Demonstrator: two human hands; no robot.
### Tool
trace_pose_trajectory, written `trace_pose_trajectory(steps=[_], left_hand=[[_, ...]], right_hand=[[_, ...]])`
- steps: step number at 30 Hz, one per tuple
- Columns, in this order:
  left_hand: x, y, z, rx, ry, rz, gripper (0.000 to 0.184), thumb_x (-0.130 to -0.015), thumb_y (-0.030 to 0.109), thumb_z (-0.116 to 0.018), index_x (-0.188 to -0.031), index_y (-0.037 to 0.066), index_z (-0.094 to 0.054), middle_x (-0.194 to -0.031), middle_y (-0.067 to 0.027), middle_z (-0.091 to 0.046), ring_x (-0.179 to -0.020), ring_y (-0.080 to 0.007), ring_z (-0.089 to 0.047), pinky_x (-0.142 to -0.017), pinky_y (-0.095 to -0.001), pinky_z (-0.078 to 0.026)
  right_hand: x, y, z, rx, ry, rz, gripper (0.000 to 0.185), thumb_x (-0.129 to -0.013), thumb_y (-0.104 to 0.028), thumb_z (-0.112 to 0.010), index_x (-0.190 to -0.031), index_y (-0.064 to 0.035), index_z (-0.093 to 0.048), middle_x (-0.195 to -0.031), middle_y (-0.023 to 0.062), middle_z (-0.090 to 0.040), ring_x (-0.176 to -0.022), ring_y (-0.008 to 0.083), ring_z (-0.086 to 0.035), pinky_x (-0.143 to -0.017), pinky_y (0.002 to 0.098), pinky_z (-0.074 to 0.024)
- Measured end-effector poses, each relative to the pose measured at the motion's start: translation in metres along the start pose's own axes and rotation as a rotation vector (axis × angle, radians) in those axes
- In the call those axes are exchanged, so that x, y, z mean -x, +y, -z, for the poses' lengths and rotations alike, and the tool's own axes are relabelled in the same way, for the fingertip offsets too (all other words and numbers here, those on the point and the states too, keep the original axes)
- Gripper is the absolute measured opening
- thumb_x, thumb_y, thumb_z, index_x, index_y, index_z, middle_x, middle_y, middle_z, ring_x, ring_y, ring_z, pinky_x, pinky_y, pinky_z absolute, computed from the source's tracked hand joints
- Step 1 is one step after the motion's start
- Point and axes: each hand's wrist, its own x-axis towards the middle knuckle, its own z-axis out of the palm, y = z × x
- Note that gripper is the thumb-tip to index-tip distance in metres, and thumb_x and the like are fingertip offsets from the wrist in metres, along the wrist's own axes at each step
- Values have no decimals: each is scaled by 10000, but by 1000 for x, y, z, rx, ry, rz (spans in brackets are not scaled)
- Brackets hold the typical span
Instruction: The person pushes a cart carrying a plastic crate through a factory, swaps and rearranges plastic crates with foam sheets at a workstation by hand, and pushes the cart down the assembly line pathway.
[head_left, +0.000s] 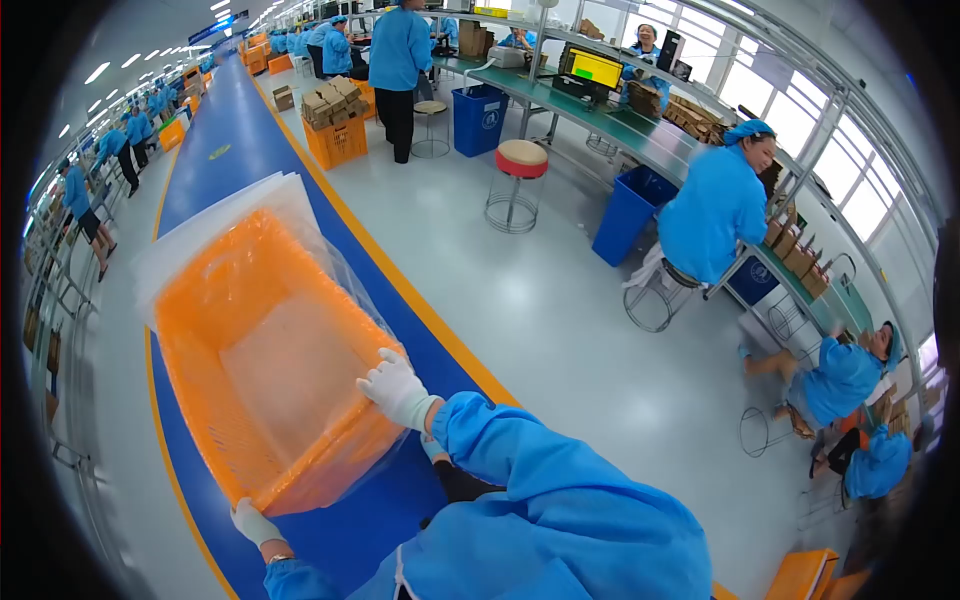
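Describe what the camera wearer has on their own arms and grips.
The right grip and left grip each wear a plain white glove, with no marking that I can make out. The right sleeve is bright blue, long and loose; the left sleeve, mostly out of frame, is the same blue. A band, perhaps a watch, circles the left wrist.

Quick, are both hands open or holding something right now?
Left hand: closed on the orange crate, near corner.
Right hand: closed on the same crate's right-hand rim.
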Motion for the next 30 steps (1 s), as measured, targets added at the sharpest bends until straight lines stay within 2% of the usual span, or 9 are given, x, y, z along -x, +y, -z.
trace_pose_trajectory(steps=[8,13,19,20,25,26,27,28,30], left_hand=[[-237,10,-73,-64,64,5,545,-708,17,-417,-1229,-63,-555,-1089,-156,-602,-945,-322,-611,-856,-373,-520],[-373,32,-129,12,142,49,523,-707,23,-425,-1203,-53,-572,-1063,-151,-602,-915,-328,-617,-816,-378,-530],[-569,38,-191,107,107,-23,488,-718,21,-441,-1179,-47,-586,-1016,-138,-609,-862,-318,-619,-743,-399,-545],[-604,39,-203,84,133,-46,367,-760,66,-464,-1085,-17,-611,-959,-111,-603,-807,-294,-598,-723,-384,-532],[-755,70,-263,126,232,-24,84,-826,136,-525,-820,127,-609,-759,-6,-536,-631,-209,-512,-554,-361,-441],[-820,43,-252,94,151,-209,93,-814,142,-541,-822,114,-629,-761,-7,-570,-603,-217,-514,-535,-363,-436],[-852,48,-249,-61,143,-159,171,-793,116,-547,-926,62,-640,-820,-46,-599,-673,-230,-558,-606,-374,-479],[-885,62,-260,-203,128,-100,287,-772,90,-554,-1031,9,-651,-880,-85,-628,-743,-242,-603,-676,-385,-523],[-907,110,-318,-167,135,-67,291,-751,81,-562,-1017,4,-652,-883,-92,-633,-752,-244,-607,-680,-386,-523]], right_hand=[[-225,57,-15,-363,266,318,622,-782,-320,-750,-1321,-84,-551,-1048,58,-655,-1098,246,-582,-1177,469,-224],[-385,80,-36,-367,304,298,449,-800,-330,-736,-1190,-134,-629,-936,50,-664,-1033,258,-606,-1180,442,-232],[-552,74,-6,-289,77,52,307,-833,-354,-698,-1068,-157,-675,-926,40,-679,-1033,244,-628,-1152,561,-223],[-587,70,-1,-269,24,-16,296,-837,-374,-692,-1043,-161,-685,-941,41,-684,-1036,244,-631,-1136,579,-235],[-744,75,-22,-235,118,-10,299,-791,-431,-707,-919,-160,-725,-921,66,-713,-984,273,-661,-941,529,-432],[-776,77,-19,-231,125,-13,257,-756,-414,-727,-788,-160,-709,-794,75,-698,-849,285,-675,-825,493,-468],[-809,78,-24,-225,127,-8,251,-755,-405,-724,-751,-155,-703,-754,78,-691,-787,293,-677,-746,472,-482],[-840,83,-31,-252,207,28,241,-760,-393,-729,-780,-154,-702,-768,72,-681,-811,283,-666,-773,474,-473],[-899,94,-46,-258,322,41,229,-761,-379,-736,-815,-160,-699,-795,64,-666,-847,279,-651,-823,475,-458]])
